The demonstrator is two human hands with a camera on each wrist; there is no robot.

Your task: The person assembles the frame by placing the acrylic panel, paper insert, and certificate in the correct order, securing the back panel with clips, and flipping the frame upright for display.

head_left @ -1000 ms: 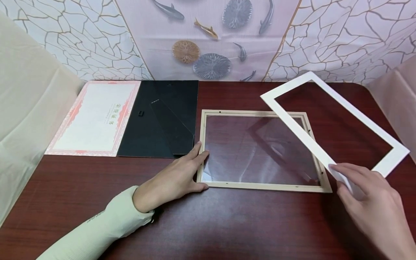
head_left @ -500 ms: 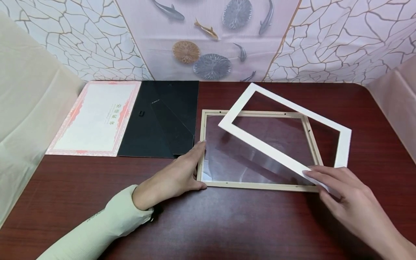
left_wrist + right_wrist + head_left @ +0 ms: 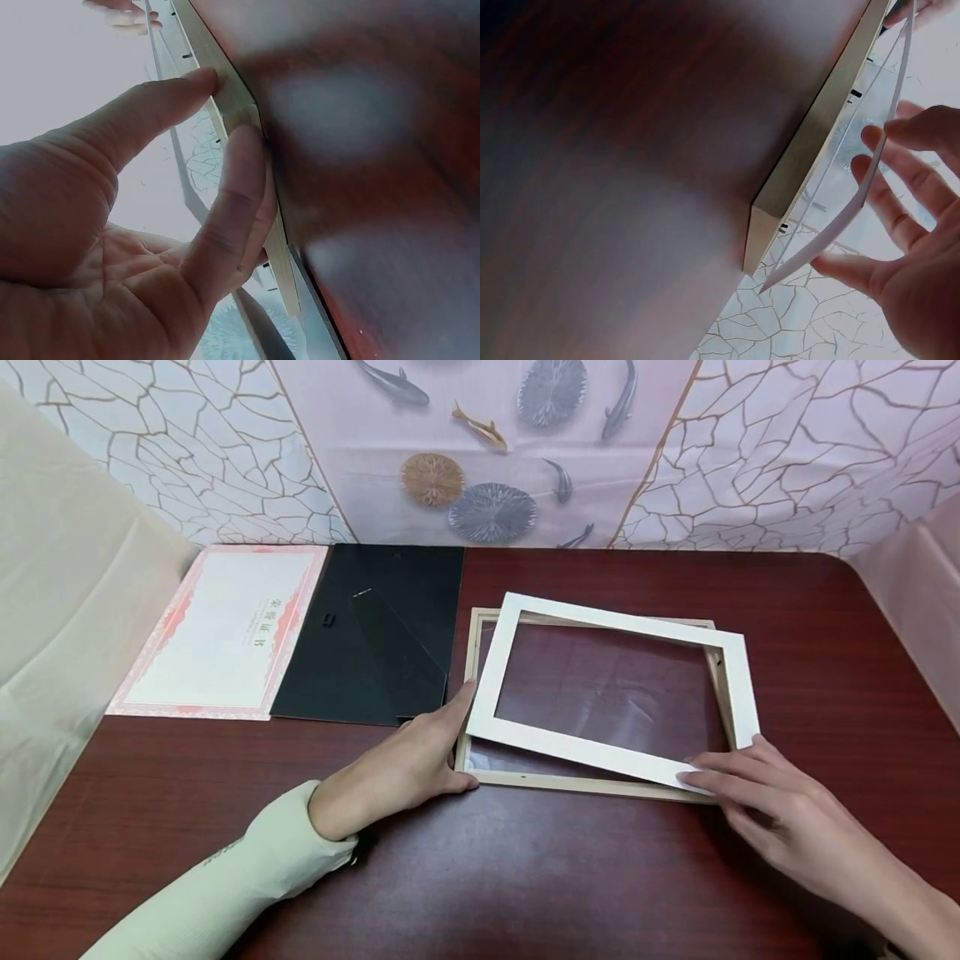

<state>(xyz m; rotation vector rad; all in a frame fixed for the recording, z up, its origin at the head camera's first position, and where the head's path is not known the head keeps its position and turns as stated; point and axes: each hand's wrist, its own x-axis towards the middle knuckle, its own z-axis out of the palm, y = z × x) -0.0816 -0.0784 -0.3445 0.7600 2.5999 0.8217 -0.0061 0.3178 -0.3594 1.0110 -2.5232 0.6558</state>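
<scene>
A person's right hand (image 3: 787, 814) pinches the near right corner of a white mat (image 3: 585, 749) between thumb and fingers, holding it askew above a pale wooden frame (image 3: 570, 782); the right wrist view shows the mat bowed, with a gap between much of it and the frame. The left hand (image 3: 401, 760), thumb and fingers spread apart, braces the frame's near left corner. A clear sheet (image 3: 607, 685) shows through the mat's opening. Just left lies a black backing board (image 3: 330, 672), and beside it a pink-bordered certificate (image 3: 217, 635), on a dark red tabletop (image 3: 525, 877) before a fish-patterned cloth (image 3: 487, 410).
</scene>
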